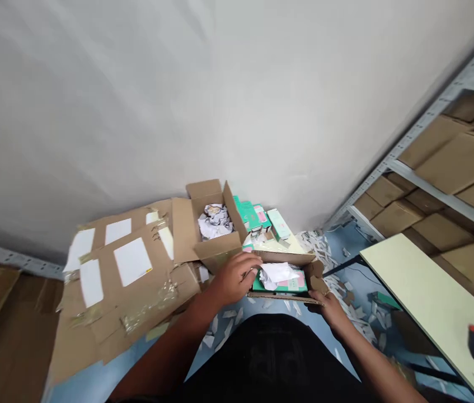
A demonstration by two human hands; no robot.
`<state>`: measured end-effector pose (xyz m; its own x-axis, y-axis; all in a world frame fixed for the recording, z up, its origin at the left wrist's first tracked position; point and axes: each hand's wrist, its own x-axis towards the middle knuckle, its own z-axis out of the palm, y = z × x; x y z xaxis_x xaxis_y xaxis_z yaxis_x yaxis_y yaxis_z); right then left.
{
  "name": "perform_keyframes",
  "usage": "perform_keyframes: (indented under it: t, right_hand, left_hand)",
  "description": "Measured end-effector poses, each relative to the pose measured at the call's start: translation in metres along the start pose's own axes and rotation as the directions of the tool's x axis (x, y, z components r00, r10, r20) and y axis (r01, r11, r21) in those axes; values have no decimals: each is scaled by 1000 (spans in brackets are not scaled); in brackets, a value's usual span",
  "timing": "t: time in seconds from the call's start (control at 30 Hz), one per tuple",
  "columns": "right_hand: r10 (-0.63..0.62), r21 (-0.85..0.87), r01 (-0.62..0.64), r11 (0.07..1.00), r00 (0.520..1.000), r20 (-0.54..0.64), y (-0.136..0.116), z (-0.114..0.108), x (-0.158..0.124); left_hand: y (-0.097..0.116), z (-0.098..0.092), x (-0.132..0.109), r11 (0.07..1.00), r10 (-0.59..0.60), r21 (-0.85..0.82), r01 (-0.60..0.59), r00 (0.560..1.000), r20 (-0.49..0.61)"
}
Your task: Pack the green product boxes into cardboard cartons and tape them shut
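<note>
nearest is a black shirt (278,358); beyond it, the right hand (328,308) holds the right end of a carton (285,257). the left hand (233,277) curls at its left rim, grip unclear. a green box (299,284) already lies inside, partly under white paper (277,272); the carton looks unclosed.

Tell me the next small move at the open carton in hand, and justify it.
Probably lift the white paper aside with the left hand: the paper lies over the green box and hides part of it, the left fingers are right beside it, and the right hand already holds the other end of the carton.
</note>
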<state>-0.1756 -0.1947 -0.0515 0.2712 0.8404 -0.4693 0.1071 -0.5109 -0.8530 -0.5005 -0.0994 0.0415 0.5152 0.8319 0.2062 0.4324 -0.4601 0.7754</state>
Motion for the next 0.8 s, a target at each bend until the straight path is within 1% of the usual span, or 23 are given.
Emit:
perform_keyframes:
  t: [0.03,0.07,0.1,0.13,0.17,0.23,0.3,0.4,0.47,0.53,0.6,0.67,0.7,0.73,0.8]
  right_hand:
    - [22,52,-21,998,1000,-2,4,-8,-2]
    - [43,106,-42,993,999,-8,9,-17,-3]
    - [62,158,-57,986,998,-25,14,-27,-4]
    - [73,201,-61,978,996,-57,19,-37,-4]
    - [84,234,-61,970,993,-88,25,-50,-4]
    - [96,257,-54,965,984,-152,38,-79,-5]
    - [92,202,-45,978,970,-227,51,-115,-6]
    - [79,92,-51,994,938,-336,71,-173,-12]
    - [62,102,-24,995,920,-388,86,-209,-16]
    - [29,147,43,988,890,-455,101,-244,-18]
    - [-11,149,112,982,836,-549,115,-277,-20]
    - [-65,83,150,985,776,-627,127,-309,-23]
    - [-98,36,159,987,756,-648,133,-324,-26]
    - [-132,-10,167,986,740,-660,137,-338,-29]
    - [-188,-80,181,980,723,-665,147,-364,-33]
  left_hand:
    - [0,13,3,999,-39,-4,39,995,-97]
    - [0,29,7,995,-97,-28,93,980,-175]
    - [0,46,12,985,-166,-75,154,964,-210]
    - [0,64,19,967,-236,-141,212,955,-179]
    - [1,83,28,942,-291,-205,265,950,-109]
    - [7,121,51,898,-341,-276,343,938,57]
    - [18,158,79,888,-341,-271,372,927,157]
    - [42,215,120,898,-320,-237,371,920,227]
    - [60,254,143,907,-310,-207,367,914,264]
    - [78,294,163,924,-287,-166,344,913,290]
    - [98,331,182,947,-234,-141,290,918,320]
    - [118,364,199,960,-173,-145,239,915,364]
    - [127,379,208,962,-149,-154,224,909,388]
    - [136,392,216,962,-131,-166,216,902,412]
    - [151,415,233,958,-97,-196,208,881,463]
